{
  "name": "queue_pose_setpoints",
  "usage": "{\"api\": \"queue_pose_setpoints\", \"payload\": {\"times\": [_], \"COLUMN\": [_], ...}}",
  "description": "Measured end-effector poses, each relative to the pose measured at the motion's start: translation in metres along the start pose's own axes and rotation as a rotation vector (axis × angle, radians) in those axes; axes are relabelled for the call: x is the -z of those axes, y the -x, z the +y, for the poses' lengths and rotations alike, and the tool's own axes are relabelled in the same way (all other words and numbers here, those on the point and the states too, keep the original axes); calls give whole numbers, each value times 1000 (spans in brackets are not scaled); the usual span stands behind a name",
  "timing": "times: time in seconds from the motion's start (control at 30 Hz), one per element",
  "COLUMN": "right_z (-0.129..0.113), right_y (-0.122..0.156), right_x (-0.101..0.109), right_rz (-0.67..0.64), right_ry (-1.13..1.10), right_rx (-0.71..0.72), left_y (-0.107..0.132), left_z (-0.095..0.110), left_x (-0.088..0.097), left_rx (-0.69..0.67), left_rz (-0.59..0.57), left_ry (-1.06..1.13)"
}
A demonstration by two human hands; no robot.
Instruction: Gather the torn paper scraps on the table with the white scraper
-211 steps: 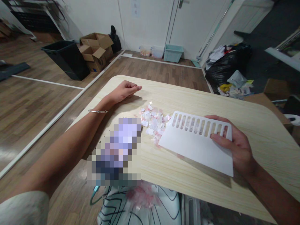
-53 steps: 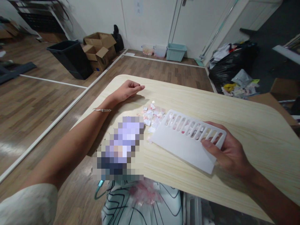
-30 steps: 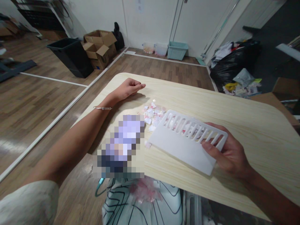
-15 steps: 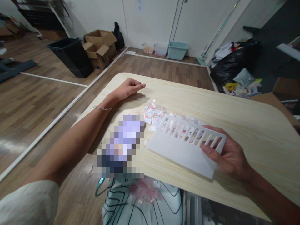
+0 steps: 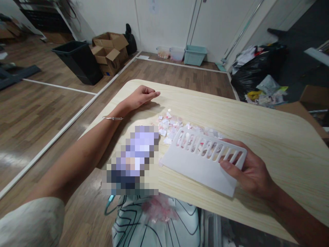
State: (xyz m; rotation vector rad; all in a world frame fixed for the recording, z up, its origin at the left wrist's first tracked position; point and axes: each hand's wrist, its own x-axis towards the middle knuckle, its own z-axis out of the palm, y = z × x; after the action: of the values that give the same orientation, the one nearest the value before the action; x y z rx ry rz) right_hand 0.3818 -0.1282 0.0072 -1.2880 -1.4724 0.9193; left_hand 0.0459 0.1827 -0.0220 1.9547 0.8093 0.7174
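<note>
The right hand (image 5: 253,168) is pinching a white slotted scraper (image 5: 197,169) by its right end, thumb in front, and holding it over the table (image 5: 277,137); whether the scraper is touching the tabletop is hard to tell. Pink and white scraps (image 5: 168,125) are lying beside and behind it, some showing through the slots. Near the far left corner, the left hand (image 5: 141,96) is resting in a loose fist.

Black bin (image 5: 78,63) beside cardboard boxes (image 5: 110,53); teal tub (image 5: 195,56) by wall (image 5: 167,24).
</note>
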Motion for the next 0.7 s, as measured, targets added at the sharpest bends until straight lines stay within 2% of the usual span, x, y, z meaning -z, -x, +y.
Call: {"api": "queue_pose_setpoints", "payload": {"times": [0.17,0.4,0.7], "right_z": [4,21,12], "right_y": [1,4,1], "right_x": [4,15,4], "right_rz": [8,171,172], "right_ry": [52,155,147], "right_rx": [21,9,64], "left_y": [1,1,1], "left_z": [1,3,3], "left_x": [0,-1,0], "left_rx": [-2,-7,-13], "left_rz": [1,-10,-14], "left_ry": [9,17,11]}}
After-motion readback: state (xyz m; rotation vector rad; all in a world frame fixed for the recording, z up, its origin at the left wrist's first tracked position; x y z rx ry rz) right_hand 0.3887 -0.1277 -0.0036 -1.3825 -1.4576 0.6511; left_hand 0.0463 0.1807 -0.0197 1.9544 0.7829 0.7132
